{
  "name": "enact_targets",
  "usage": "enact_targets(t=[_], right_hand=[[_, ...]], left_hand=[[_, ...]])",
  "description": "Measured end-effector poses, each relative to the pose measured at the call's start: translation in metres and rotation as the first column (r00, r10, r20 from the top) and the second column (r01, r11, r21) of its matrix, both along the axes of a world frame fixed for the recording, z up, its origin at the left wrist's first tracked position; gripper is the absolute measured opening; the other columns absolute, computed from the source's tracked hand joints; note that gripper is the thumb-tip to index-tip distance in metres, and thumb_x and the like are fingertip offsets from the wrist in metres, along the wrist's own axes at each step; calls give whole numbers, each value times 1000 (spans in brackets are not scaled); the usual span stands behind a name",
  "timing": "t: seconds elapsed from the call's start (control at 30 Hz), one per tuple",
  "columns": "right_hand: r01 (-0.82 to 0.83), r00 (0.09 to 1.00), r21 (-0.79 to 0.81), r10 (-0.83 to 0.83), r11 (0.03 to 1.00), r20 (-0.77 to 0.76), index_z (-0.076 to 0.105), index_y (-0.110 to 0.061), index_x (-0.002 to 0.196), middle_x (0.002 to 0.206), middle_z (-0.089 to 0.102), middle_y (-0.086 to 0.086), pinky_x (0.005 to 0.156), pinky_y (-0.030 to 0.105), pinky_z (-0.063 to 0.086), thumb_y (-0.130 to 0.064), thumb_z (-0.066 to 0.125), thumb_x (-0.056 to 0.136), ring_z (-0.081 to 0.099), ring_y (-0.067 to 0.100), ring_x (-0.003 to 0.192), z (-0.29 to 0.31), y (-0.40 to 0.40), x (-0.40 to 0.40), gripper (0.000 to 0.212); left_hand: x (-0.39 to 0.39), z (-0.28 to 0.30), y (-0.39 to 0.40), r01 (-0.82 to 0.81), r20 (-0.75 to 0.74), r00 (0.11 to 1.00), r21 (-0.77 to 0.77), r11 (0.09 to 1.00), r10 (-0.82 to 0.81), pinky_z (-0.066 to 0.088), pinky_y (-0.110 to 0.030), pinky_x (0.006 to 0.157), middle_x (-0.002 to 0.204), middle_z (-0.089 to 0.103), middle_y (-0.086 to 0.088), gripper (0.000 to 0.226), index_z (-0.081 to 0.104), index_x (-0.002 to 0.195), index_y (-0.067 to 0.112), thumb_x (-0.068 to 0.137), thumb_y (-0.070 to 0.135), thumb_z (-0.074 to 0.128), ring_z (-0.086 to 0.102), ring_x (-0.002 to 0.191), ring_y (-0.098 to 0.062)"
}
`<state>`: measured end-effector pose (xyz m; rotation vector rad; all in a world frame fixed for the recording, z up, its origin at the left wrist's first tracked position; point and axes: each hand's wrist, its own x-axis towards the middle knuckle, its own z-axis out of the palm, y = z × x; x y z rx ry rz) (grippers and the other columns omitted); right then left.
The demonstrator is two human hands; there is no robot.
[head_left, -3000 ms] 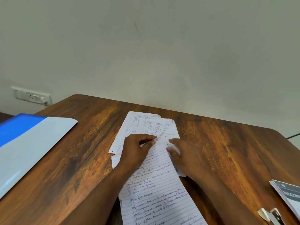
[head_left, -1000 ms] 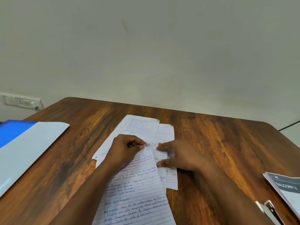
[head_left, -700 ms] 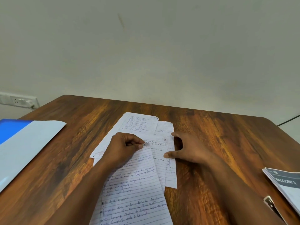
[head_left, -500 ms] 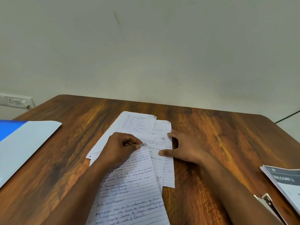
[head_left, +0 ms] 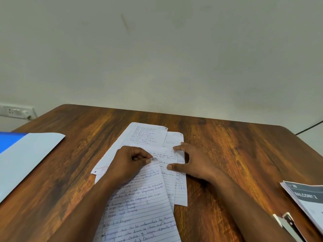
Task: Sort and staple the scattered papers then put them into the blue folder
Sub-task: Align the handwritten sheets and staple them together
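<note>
Your left hand (head_left: 129,163) pinches the top sheet's (head_left: 139,205) far corner, its length running toward you; your right hand (head_left: 190,163) lies spread flat on the papers (head_left: 176,182) beside it.

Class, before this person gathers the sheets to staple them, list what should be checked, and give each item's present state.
1. Top sheet gripped: ok, left hand pinches its corner.
2. Lower sheets steadied: ok, right hand lies on them.
3. Edges aligned: not ok, sheets fanned out.
4. Page order right: cannot tell.
5. Stapler within reach: ok, at right edge.
6. Blue folder ready: ok, on the table, left.
</note>
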<state>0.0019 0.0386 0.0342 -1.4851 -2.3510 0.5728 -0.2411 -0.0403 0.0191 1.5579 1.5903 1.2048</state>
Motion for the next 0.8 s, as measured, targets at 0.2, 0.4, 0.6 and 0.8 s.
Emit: enact_targets(t=[0.2, 0.4, 0.6, 0.8], right_hand=[[-119, 979, 33, 111, 992, 171, 19, -37, 164, 174, 2, -9, 127, 56, 6, -93, 25, 77, 6, 16, 160, 3, 5, -20, 104], [-194, 952, 20, 183, 981, 244, 14, -33, 165, 173, 2, -12, 125, 58, -6, -83, 14, 93, -1, 12, 160, -7, 7, -43, 88], [-207, 942, 41, 189, 977, 276, 17, -36, 164, 173, 6, -11, 125, 59, 0, -85, 15, 91, 3, 13, 160, -7, -7, -32, 88], [-254, 926, 84, 217, 964, 307, 18, -37, 164, 173, 7, -11, 127, 60, 3, -82, 26, 95, 5, 13, 160, -6, -27, -17, 83]], left_hand=[[-2, -2, 3, -1, -41, 999, -12, 1000, 1, 51, -16, 63, 82, 79, 9, 13, 84, 92, 27, 90, 14, 81, 68, 68, -2], [-4, 0, 2, -2, -47, 999, -13, 1000, 1, 52, -17, 64, 81, 79, 9, 14, 84, 91, 27, 90, 13, 81, 70, 69, -2], [-9, 4, 1, -44, -69, 997, -4, 999, 43, 52, -16, 64, 83, 79, 13, 14, 84, 88, 28, 90, 14, 81, 70, 74, -3], [-4, 3, -1, -50, -150, 987, 33, 998, 54, 53, -23, 78, 89, 77, 22, 18, 82, 89, 34, 92, 17, 79, 70, 89, 0]])
